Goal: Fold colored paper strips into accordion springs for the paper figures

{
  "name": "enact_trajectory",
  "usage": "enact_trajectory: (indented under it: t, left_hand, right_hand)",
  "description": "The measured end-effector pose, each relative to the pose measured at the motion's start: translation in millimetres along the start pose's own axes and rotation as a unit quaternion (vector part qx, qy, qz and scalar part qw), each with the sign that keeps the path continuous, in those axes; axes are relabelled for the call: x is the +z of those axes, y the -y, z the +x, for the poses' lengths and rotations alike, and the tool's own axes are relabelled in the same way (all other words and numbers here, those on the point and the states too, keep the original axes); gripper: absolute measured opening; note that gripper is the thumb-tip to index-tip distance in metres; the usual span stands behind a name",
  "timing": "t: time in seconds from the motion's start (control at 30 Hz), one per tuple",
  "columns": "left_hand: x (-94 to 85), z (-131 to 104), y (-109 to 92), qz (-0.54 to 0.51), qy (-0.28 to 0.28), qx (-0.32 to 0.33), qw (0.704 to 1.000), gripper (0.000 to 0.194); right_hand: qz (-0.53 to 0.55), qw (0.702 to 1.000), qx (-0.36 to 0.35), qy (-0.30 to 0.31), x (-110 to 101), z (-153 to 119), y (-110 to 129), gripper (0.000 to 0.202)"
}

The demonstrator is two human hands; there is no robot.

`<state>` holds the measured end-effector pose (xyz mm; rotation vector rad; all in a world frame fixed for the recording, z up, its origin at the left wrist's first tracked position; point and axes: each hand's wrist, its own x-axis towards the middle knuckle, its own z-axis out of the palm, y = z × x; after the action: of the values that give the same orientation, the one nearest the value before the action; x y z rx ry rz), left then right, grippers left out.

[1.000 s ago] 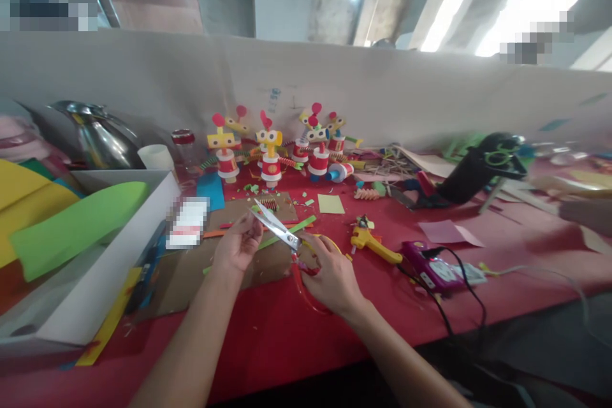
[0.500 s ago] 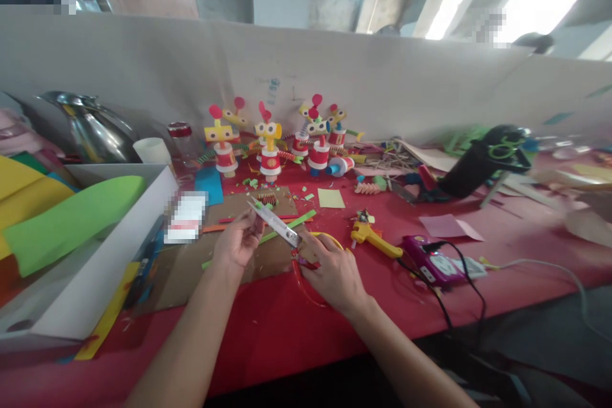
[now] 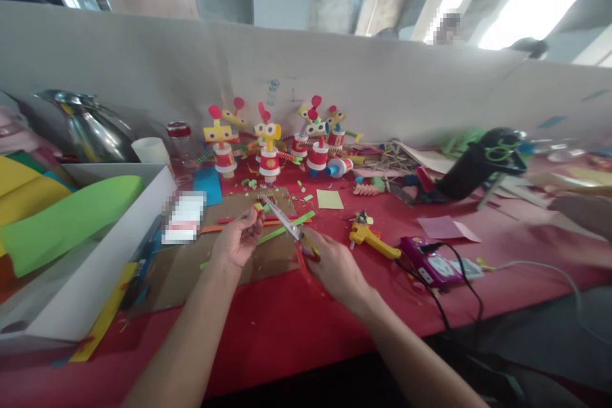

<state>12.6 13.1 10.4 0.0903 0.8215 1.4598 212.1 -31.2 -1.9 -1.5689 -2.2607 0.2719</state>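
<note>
My right hand [image 3: 339,268] grips a pair of scissors [image 3: 289,225] by its red and yellow handles, the blades pointing away to the left. My left hand [image 3: 239,239] pinches a small orange and green paper piece [image 3: 259,208] between thumb and fingertips, close beside the scissor tips. Beneath both hands lie brown cardboard sheets [image 3: 186,271] with a green paper strip [image 3: 287,227] and red and orange strips across them. A small folded paper spring [image 3: 266,198] sits just beyond the fingertips, partly hidden.
Several red, white and yellow paper figures [image 3: 270,162] stand at the back. On the right are a yellow glue gun [image 3: 375,241], a purple power strip [image 3: 433,264] with cables and a black holder [image 3: 466,172]. A white box [image 3: 105,255] of coloured sheets fills the left.
The scissors have moved slightly right and their tips have come away from the left fingers. The orange and green piece now shows at the left fingertips.
</note>
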Motion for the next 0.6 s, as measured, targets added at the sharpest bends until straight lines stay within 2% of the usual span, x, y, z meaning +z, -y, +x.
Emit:
enact_trajectory:
  t: [0.07, 0.13, 0.27, 0.33, 0.47, 0.6]
  left_hand:
    - [-0.6, -1, -2, -0.002, 0.01, 0.004, 1.0, 0.017]
    - [-0.8, -2, -4, -0.001, 0.031, 0.009, 0.999, 0.018]
    - [-0.6, -4, -4, 0.03, 0.074, 0.029, 0.996, 0.018]
    - [-0.8, -3, -2, 0.06, 0.092, 0.047, 0.993, 0.016]
    - [-4.1, 0, 5, 0.139, 0.129, 0.109, 0.976, 0.016]
    - [-8.0, 3, 10, 0.246, 0.114, 0.188, 0.944, 0.023]
  right_hand:
    - [-0.077, 0.995, 0.055, 0.009, -13, 26, -11, 0.037]
    - [-0.145, 0.984, 0.088, 0.044, -26, 58, -24, 0.037]
    - [-0.235, 0.959, 0.091, 0.127, -39, 111, -50, 0.031]
    - [-0.251, 0.954, 0.104, 0.125, -40, 122, -62, 0.036]
    - [-0.256, 0.956, 0.085, 0.114, -40, 124, -82, 0.037]
    - [-0.255, 0.959, 0.057, 0.111, -39, 130, -86, 0.038]
